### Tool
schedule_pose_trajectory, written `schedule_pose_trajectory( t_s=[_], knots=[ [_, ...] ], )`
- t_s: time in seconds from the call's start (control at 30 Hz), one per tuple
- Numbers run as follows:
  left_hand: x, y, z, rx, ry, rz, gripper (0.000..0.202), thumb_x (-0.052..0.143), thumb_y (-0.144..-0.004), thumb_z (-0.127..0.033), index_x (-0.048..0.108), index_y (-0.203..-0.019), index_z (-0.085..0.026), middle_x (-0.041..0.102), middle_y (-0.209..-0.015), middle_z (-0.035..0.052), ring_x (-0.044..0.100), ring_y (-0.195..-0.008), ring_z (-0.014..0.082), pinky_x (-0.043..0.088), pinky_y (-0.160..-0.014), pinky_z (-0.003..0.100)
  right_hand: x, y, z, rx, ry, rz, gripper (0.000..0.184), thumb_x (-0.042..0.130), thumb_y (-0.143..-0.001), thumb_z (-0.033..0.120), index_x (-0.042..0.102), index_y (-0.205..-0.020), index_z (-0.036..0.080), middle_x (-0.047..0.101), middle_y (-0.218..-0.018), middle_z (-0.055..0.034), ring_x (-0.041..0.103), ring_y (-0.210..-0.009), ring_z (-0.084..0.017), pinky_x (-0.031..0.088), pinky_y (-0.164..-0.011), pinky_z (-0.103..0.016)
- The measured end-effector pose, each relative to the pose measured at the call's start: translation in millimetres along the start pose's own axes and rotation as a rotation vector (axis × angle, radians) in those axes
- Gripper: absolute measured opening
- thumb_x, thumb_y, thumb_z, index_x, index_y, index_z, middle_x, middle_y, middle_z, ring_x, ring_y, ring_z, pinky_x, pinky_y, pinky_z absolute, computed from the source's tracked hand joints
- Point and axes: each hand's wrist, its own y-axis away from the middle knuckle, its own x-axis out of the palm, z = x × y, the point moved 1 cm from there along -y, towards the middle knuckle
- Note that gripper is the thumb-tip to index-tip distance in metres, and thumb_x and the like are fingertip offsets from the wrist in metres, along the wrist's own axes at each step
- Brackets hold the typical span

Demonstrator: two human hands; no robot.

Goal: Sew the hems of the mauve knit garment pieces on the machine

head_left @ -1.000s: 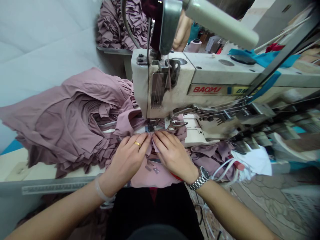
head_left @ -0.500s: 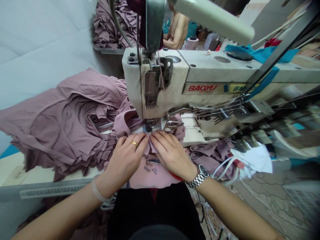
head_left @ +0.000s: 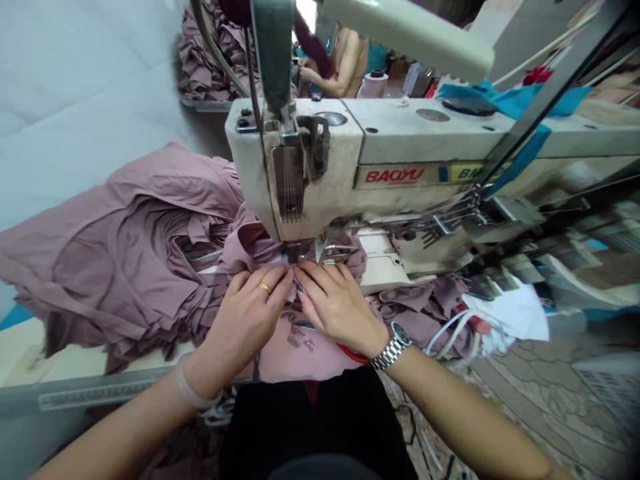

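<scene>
Both hands are at the front of a white sewing machine (head_left: 320,150), close before its presser foot (head_left: 293,252). My left hand (head_left: 253,310), with a gold ring, has its fingers together and pressed down on a mauve fabric piece (head_left: 243,250). Beside it, my right hand (head_left: 343,310) grips the same fabric, its index fingertip almost touching the left one and its thumb tucked below. Most of the cloth under the fingers is hidden. Below the hands, small metal parts and tweezers-like tools lie on a pink pad (head_left: 305,360).
A large stack of mauve fabric pieces (head_left: 95,247) lies to the left. More mauve cloth (head_left: 425,307) and a white cloth (head_left: 525,313) hang at the right. Threads run along the machine arm. Behind, a person (head_left: 350,63) works near another fabric heap (head_left: 205,60).
The mauve cloth showing between my hands has shrunk, drawn toward the presser foot. My hands stay close together there. The view shifts slightly, and the person behind shows more of their arms.
</scene>
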Motion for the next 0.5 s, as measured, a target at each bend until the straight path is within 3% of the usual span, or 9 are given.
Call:
schedule_pose_trajectory(
  t_s=[0.2, 0.5],
  knots=[
    [-4.3, 2.2, 7.6, 0.103, 0.112, -0.058, 0.025, 0.049, -0.093, -0.012, 0.064, -0.114, -0.012, 0.066, -0.117, 0.0107, 0.06, -0.101, 0.0228, 0.045, -0.088, 0.038, -0.8, 2.3, 1.5, -0.03, -0.128, -0.109, 0.023, 0.051, -0.093, 0.014, 0.066, -0.109, 0.01, 0.069, -0.109, -0.0111, 0.056, -0.103, -0.022, 0.047, -0.092, -0.039],
    [-1.6, -7.9, 7.7, 0.055, 0.106, -0.104, 0.024, 0.052, -0.095, -0.022, 0.065, -0.111, -0.009, 0.067, -0.112, 0.0124, 0.063, -0.099, 0.0229, 0.051, -0.085, 0.037, -1.1, -5.4, 0.9, 0.077, -0.129, -0.066, 0.025, 0.048, -0.094, 0.016, 0.067, -0.11, 0.011, 0.067, -0.109, -0.0117, 0.057, -0.097, -0.022, 0.049, -0.084, -0.039]
  ],
)
